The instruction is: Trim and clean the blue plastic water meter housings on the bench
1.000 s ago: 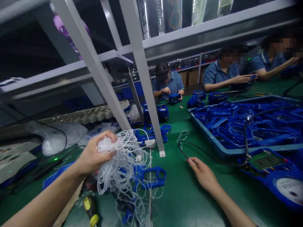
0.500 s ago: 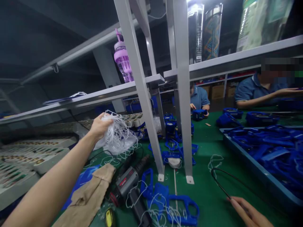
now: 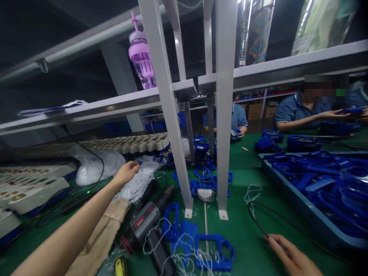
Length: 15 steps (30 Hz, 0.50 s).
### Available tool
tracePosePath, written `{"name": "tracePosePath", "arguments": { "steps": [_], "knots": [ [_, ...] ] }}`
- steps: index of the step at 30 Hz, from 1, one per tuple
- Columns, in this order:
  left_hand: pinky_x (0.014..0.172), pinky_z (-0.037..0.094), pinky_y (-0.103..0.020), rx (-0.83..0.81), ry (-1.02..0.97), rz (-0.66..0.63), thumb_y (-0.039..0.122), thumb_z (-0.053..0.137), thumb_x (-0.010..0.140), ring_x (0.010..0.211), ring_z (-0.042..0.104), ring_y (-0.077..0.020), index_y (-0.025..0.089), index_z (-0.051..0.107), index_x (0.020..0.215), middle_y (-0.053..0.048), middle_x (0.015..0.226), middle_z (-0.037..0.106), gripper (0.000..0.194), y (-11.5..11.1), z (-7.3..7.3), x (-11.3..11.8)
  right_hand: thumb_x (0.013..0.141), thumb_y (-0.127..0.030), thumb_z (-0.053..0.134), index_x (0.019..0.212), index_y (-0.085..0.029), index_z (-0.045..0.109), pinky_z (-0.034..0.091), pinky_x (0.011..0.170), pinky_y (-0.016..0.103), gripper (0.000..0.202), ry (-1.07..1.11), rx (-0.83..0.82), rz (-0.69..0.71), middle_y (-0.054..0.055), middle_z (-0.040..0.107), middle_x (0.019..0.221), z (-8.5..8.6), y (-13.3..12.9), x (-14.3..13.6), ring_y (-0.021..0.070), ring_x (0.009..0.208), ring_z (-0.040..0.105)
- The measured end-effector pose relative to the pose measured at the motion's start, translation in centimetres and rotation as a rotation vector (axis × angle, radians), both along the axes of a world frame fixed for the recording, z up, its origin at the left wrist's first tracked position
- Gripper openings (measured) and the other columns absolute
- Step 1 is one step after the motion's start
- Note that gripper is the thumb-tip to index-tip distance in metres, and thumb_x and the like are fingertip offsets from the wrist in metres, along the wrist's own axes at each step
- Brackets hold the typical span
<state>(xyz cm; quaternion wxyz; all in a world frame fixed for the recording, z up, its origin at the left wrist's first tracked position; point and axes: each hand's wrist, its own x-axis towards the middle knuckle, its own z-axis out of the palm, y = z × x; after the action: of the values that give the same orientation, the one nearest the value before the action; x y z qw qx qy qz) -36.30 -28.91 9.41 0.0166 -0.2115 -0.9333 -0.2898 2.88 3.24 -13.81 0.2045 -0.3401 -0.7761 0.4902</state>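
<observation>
My left hand [image 3: 127,172] is over a tangled bundle of white strings [image 3: 138,187], which lies spread on the bench. Its fingers are loosely bent, and no strand shows between them. My right hand [image 3: 290,253] pinches a thin black cable [image 3: 257,222] between thumb and fingers. The cable bends back in a loop at its far end, where a thin white string [image 3: 253,191] hangs about it. Between my hands lie a grey heat gun [image 3: 145,222], flat blue plastic frames [image 3: 215,251] and loose white strings [image 3: 189,249].
A blue tray [image 3: 299,203] full of blue parts stands at the right. Two grey shelf posts [image 3: 225,153] rise mid-bench. A beige cloth [image 3: 97,237] and a yellow-black tool [image 3: 120,266] lie left, near rows of white housings [image 3: 37,191]. Co-workers [image 3: 299,107] sit across the bench.
My left hand has come down with the white string bundle, which now lies on the bench under it. My right hand still pinches the cable. The view has shifted slightly.
</observation>
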Motion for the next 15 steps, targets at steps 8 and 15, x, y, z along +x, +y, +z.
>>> {"name": "tracePosePath", "arguments": {
  "steps": [8, 15],
  "knots": [
    [0.103, 0.03, -0.05, -0.409, -0.094, -0.91, 0.028, 0.069, 0.065, 0.124, 0.037, -0.032, 0.028, 0.046, 0.126, -0.01, 0.134, 0.043, 0.065, 6.8, -6.7, 20.9, 0.082, -0.06, 0.035, 0.094, -0.026, 0.056, 0.044, 0.078, 0.03, 0.041, -0.091, 0.078, 0.056, 0.001, 0.064, 0.09, 2.2, -1.6, 0.1, 0.0212, 0.086, 0.059],
    [0.099, 0.038, -0.047, -0.522, 0.013, -0.869, 0.029, 0.073, 0.062, 0.114, 0.045, -0.0319, 0.022, 0.036, 0.134, -0.014, 0.126, 0.045, 0.081, 9.6, -12.0, 22.0, 0.084, -0.06, 0.03, 0.094, -0.027, 0.052, 0.039, 0.073, 0.031, 0.041, -0.116, 0.058, 0.103, 0.0, 0.061, 0.087, 2.8, -1.5, 0.4, 0.0219, 0.085, 0.056]
  ]
}}
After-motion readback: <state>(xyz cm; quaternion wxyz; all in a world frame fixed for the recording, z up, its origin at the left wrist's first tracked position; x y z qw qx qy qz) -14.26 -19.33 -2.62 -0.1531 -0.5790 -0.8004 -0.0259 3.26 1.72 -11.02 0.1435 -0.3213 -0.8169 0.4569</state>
